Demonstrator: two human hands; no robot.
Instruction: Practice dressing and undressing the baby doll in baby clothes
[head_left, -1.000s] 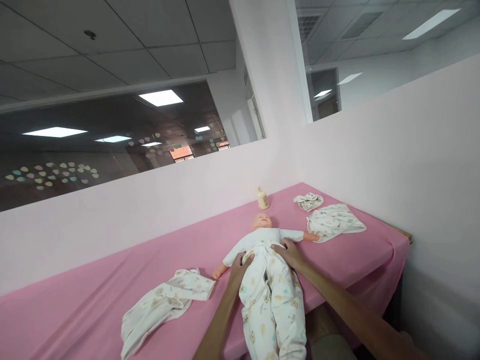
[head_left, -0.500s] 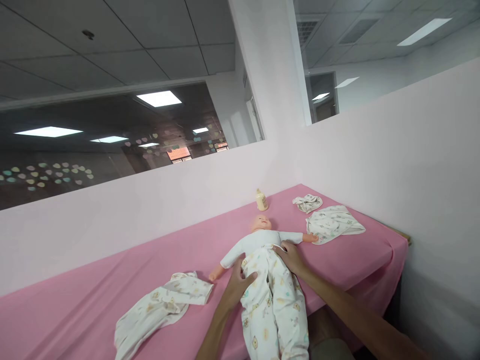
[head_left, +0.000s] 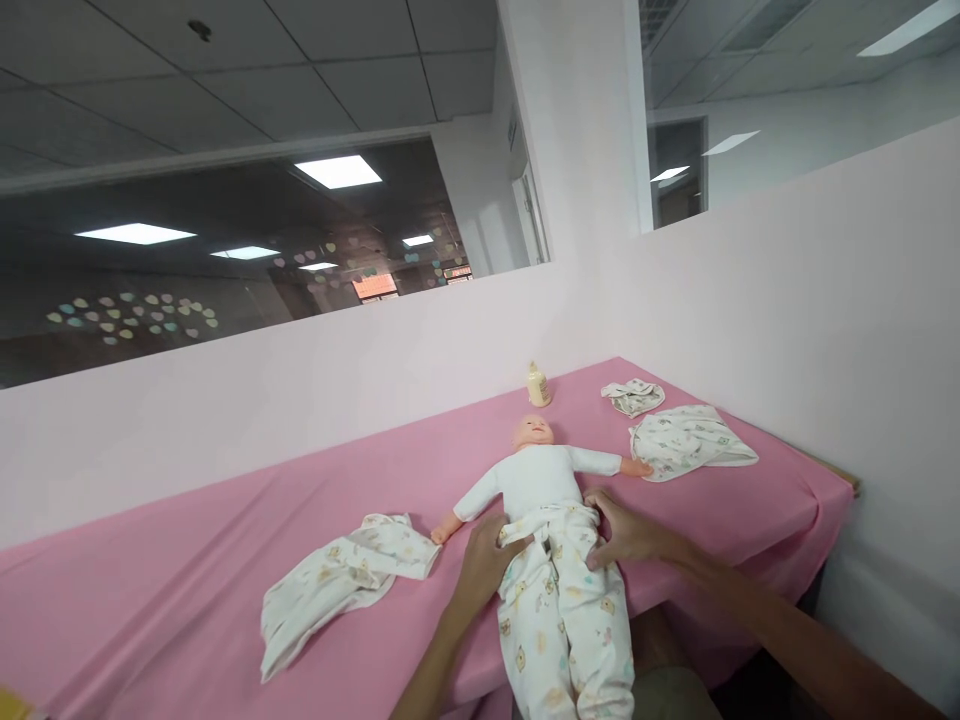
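A baby doll [head_left: 537, 470] in a white top lies on its back on the pink-covered table [head_left: 225, 560], head toward the wall. Printed white trousers [head_left: 566, 610] cover its legs, which hang over the front edge. My left hand [head_left: 484, 565] grips the waistband at the doll's left hip, thumb hooked over the cloth. My right hand [head_left: 626, 530] pinches the waistband at the other hip. The doll's white belly shows above the waistband.
A printed garment [head_left: 337, 580] lies crumpled left of the doll. A folded printed cloth [head_left: 694, 452] and a smaller one [head_left: 634, 396] lie at the right. A small cream bottle [head_left: 537, 384] stands by the pink wall. A window runs above the wall.
Both hands have slid the trousers' waistband down from the doll's chest to its hips, baring more of the white top. The camera has shifted slightly.
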